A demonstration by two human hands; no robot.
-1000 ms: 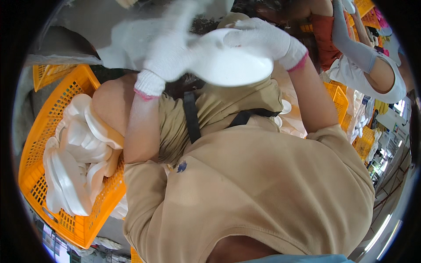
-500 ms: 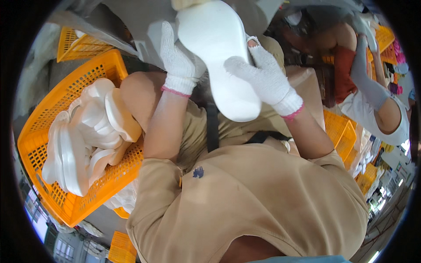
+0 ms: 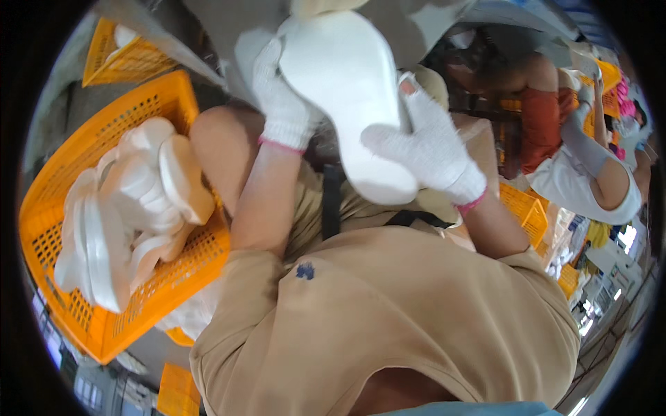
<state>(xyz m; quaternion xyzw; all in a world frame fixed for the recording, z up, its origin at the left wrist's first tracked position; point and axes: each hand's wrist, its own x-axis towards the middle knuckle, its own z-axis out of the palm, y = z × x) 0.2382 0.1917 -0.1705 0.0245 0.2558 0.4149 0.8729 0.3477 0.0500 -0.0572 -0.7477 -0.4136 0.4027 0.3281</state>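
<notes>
A white shoe sole (image 3: 347, 76) is held lengthwise over my lap, its wide end pointing away from me. My right hand (image 3: 437, 142), in a white knit glove with a pink cuff, grips the narrower near end; the thumb lies across the top face. On the far left edge, my gloved left hand (image 3: 281, 100) is closed along the wide part, with its fingers partly hidden behind the sole. One right fingertip shows bare through the glove. The sole's far end meets a pale rounded part (image 3: 326, 7) at the top edge of the view.
An orange crate (image 3: 104, 340) at my left holds several white soles (image 3: 139, 201). Another orange crate (image 3: 128, 59) stands behind it. Grey sheet-like surfaces (image 3: 215, 28) face me. At right, a co-worker's arm (image 3: 548, 76) is near more orange crates (image 3: 524, 211).
The sole has shifted slightly toward me and right, with both hands on it. My left hand's fingers have moved in against its edge. The co-worker's arm has shifted.
</notes>
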